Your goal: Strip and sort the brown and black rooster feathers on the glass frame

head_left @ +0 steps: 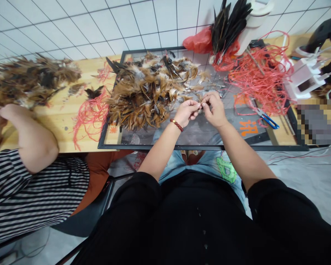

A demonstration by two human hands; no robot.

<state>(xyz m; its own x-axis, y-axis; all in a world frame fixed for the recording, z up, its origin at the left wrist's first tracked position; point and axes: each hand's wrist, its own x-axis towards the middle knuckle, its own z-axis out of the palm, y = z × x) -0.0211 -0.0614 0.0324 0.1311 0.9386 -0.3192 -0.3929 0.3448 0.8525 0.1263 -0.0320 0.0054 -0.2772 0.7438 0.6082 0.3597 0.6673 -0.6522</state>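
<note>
fingers of our left hand met fingers of our right hand, and there we were, both pinching what looked like a small feather tuft over the clear panel, beside the feather pile! featherlight, we judged, soft, easily frayed; its quill end, probably stiffer, seemed our best hold. orange characters flashed up, but we couldn't read them surely.
</note>
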